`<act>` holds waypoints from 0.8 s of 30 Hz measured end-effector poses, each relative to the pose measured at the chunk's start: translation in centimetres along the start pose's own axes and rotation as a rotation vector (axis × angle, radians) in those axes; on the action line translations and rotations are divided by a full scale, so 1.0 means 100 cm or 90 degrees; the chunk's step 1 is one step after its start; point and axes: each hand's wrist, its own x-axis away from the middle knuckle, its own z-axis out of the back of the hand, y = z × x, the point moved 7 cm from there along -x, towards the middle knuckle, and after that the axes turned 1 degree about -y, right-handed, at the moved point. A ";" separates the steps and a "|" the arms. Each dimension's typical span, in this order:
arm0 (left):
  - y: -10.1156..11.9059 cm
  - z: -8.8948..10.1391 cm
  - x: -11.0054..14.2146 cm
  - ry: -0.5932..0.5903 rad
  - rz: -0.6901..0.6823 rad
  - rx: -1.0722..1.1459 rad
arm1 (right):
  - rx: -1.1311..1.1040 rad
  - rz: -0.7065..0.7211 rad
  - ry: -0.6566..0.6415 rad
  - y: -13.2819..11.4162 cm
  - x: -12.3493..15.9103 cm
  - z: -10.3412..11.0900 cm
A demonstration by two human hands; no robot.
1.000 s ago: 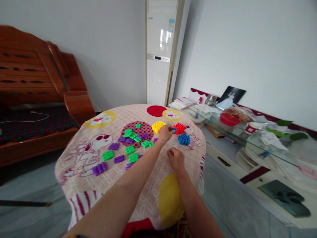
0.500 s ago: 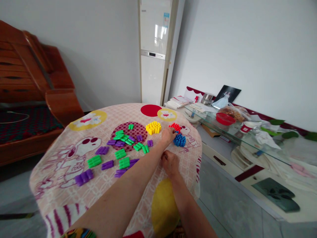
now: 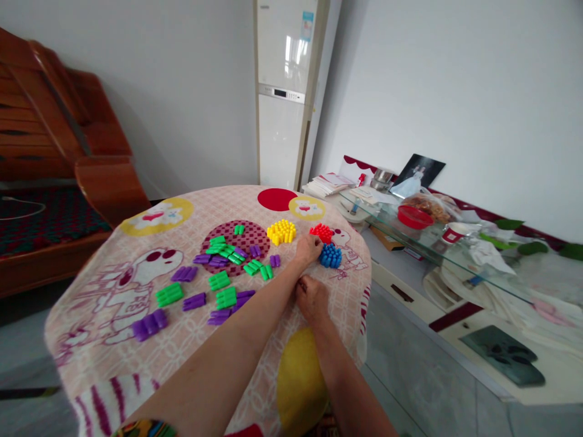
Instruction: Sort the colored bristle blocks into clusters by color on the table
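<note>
My left hand [image 3: 310, 247] reaches across the table, its fingers pinched at the near-left edge of a cluster of small blue plastic pegs [image 3: 330, 256]. Whatever lies between those fingertips is too small to make out. Just behind stands a cluster of red pegs [image 3: 321, 233], and to the left a cluster of yellow pegs [image 3: 281, 231]. My right hand [image 3: 312, 298] rests on the cloth, nearer to me, with fingers curled; any content is hidden. Green pieces [image 3: 169, 294] and purple pieces [image 3: 150, 324] lie in side-by-side groups on the left, a few partly behind my left forearm.
A patterned tablecloth [image 3: 109, 285] covers the table. On the right, a glass-topped cabinet [image 3: 478, 267] holds papers [image 3: 328, 184], a red bowl [image 3: 414, 217], a paper cup [image 3: 453, 233] and bags. A wooden bench [image 3: 102, 182] stands at left, a tall white appliance [image 3: 280, 139] behind.
My left hand has moved from beside the red pegs, with a blue piece at its fingertips, to the blue cluster. My right hand stays curled on the cloth. The view has turned slightly right.
</note>
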 end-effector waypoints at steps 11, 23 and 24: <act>-0.019 0.040 0.037 0.021 -0.009 0.017 | -0.086 -0.006 0.025 0.002 0.000 0.008; -0.024 0.064 0.141 -0.104 -0.084 -0.169 | -0.228 0.009 0.055 0.013 -0.004 0.012; -0.026 0.064 0.154 -0.108 -0.094 -0.185 | -0.250 0.002 0.056 0.015 -0.005 0.012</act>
